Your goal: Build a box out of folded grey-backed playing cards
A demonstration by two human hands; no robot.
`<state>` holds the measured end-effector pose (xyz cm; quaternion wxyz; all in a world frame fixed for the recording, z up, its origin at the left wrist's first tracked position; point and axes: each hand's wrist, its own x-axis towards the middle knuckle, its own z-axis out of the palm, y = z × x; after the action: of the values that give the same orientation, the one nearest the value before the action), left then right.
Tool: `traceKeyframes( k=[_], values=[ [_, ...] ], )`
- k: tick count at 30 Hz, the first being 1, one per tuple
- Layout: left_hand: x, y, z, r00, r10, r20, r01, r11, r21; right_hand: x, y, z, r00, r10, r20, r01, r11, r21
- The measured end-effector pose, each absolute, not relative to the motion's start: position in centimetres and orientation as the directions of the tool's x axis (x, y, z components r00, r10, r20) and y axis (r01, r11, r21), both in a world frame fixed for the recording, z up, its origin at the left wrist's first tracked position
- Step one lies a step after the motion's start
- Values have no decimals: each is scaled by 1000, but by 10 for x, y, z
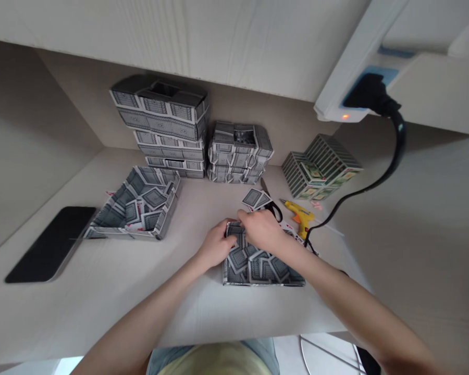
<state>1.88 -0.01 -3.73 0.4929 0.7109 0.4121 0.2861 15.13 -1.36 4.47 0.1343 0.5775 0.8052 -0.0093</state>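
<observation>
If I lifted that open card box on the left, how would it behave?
The open card box would probably feel light, since it looks built from playing cards. Its thin walls might flex if squeezed. The cards lying askew inside look loose and may slide if it tilted.

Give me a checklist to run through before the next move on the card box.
1. Left grip on the card box's far left corner: ok.
2. Contents of the right grip: cannot tell, too small to make out.
3. Scissors well clear of the right grip: not ok, just beyond it.
4. Glue gun within sight, unheld: ok.
5. Power strip light on: ok, glowing orange.
6. Glue gun hot: cannot tell.
</observation>
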Motion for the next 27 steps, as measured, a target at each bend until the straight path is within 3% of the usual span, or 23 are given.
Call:
traceKeyframes(
  k=[5, 12, 17, 19, 22, 27],
  values=[
    [17, 3, -41, 475, 880, 3, 231, -128, 964, 152, -16, 36, -269, 952, -143, 959, 278, 46],
    [12, 15, -38, 362, 930, 60, 124, -111, 986, 163, -11, 23, -272, 959, 73, 852, 275, -446],
    [9, 15, -40, 267, 963, 43, 292, -123, 949, 182, -14, 32, 91, 975, 203, 788, 54, -613],
    [8, 14, -41, 192, 979, 74, 329, -136, 934, 186, -18, 34, 174, 980, 101, 700, -51, -712],
    [9, 12, -41, 79, 994, 79, 294, -99, 951, 182, -23, 32, 101, 980, -172, 515, -199, -834],
    [11, 5, -35, -11, 1000, 1, 116, 1, 993, 153, -15, 17, -23, 873, -486, 175, -476, -862]
  ],
)
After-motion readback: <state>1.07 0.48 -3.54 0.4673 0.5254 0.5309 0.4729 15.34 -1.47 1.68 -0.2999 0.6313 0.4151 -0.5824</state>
